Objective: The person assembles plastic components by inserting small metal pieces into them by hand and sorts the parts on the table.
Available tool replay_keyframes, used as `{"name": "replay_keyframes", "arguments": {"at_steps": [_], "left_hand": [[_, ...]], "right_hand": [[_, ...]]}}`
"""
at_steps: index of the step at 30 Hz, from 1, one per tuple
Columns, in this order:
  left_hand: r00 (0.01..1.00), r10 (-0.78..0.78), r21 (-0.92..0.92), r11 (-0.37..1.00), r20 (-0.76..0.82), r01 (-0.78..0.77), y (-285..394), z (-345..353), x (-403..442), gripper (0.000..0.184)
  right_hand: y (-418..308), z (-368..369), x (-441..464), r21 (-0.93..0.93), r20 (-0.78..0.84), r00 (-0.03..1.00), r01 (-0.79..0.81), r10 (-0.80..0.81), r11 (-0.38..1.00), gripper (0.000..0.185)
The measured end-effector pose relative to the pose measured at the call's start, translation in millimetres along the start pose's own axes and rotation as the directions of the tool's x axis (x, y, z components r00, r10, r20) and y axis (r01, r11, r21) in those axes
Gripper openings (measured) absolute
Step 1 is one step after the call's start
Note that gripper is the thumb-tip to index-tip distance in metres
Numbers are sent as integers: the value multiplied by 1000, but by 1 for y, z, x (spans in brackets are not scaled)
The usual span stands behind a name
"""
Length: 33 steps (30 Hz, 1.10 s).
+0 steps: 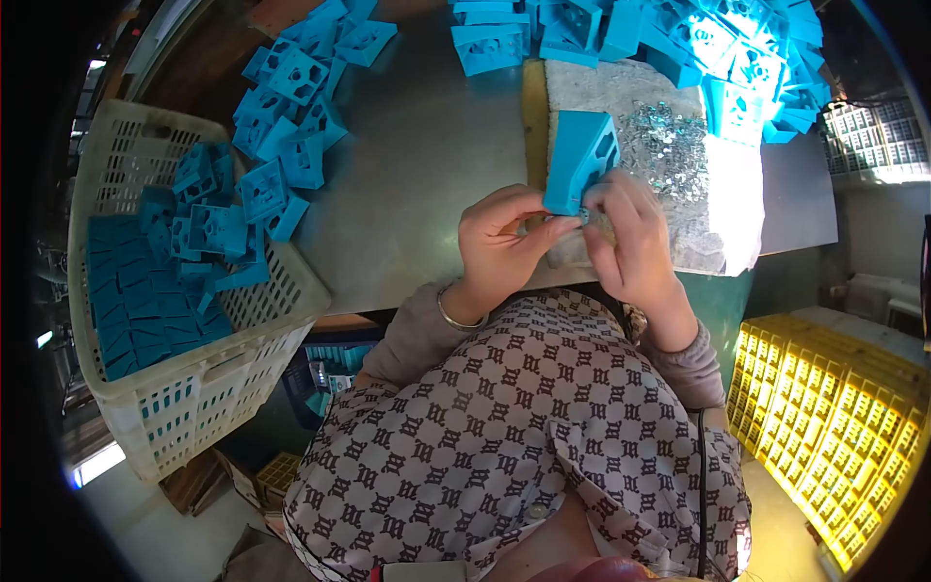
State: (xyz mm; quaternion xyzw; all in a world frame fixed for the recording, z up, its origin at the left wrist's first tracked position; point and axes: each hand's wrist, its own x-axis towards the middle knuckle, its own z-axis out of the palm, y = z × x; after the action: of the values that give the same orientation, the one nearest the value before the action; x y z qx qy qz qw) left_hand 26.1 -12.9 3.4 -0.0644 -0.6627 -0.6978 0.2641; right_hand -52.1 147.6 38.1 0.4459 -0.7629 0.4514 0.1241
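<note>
A blue plastic housing (579, 155) with cut-out holes in its side stands tilted over the cloth, its lower end between my hands. My left hand (499, 238) pinches that lower end with thumb and forefinger. The fingers of my right hand (630, 238) are closed at the housing's lower right corner, on a small metal piece (584, 215) that is mostly hidden by the fingertips. Many small shiny metal pieces (669, 145) lie scattered on the grey cloth (582, 87) just beyond my right hand.
A pile of blue housings (640, 29) lies at the far right under bright light. More blue housings (296, 78) reach from the metal table (407, 155) into a white plastic crate (199, 388) at the left. Yellow crates (824, 417) stand at the lower right.
</note>
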Motion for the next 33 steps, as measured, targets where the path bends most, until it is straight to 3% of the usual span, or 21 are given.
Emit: {"name": "replay_keyframes", "arguments": {"at_steps": [1, 4, 7, 10, 13, 16, 19, 22, 25, 28, 33], "left_hand": [[1000, -13, 6, 1000, -15, 13, 1, 0, 0, 18], [1000, 15, 61, 998, 8, -16, -2, -2, -2, 20], [999, 46, 51, 998, -15, -45, -5, 0, -1, 20], [998, 67, 125, 990, 15, -68, -3, -2, -1, 20], [998, 60, 138, 989, 8, -61, -5, -3, -1, 19], [997, 82, 165, 983, 15, -83, -3, -3, -1, 19], [994, 92, 216, 971, 50, -101, -1, -6, 0, 20], [997, 72, 208, 976, -17, -67, -7, -6, -2, 19], [974, 227, 387, 898, 4, -211, -17, -18, 4, 19], [990, 44, 192, 981, -133, -18, -14, -14, 0, 18], [984, -14, 102, 994, -175, 32, -12, -15, -1, 18]], "right_hand": [[3, -2, -1, -25, 78, 997, 29, -27, 999, 12], [10, 0, -8, -124, 46, 999, -10, 16, 992, 12], [5, 1, -4, -4, 59, 998, -12, 12, 1000, 10], [9, 6, -11, -85, 32, 998, -52, 55, 995, 11], [3, 4, -8, 2, 52, 996, -77, 77, 997, 12], [4, 7, -11, -58, 15, 993, -117, 118, 991, 12], [2, 8, -11, 22, 98, 983, -161, 158, 987, 11], [13, 11, -19, -72, 182, 952, -236, 245, 969, 10], [37, 10, -10, -265, 31, 914, -383, 404, 885, 9], [77, 14, -10, -307, -10, 934, -343, 357, 888, 7], [90, 22, -1, -385, 89, 927, -304, 363, 871, 8]]}}
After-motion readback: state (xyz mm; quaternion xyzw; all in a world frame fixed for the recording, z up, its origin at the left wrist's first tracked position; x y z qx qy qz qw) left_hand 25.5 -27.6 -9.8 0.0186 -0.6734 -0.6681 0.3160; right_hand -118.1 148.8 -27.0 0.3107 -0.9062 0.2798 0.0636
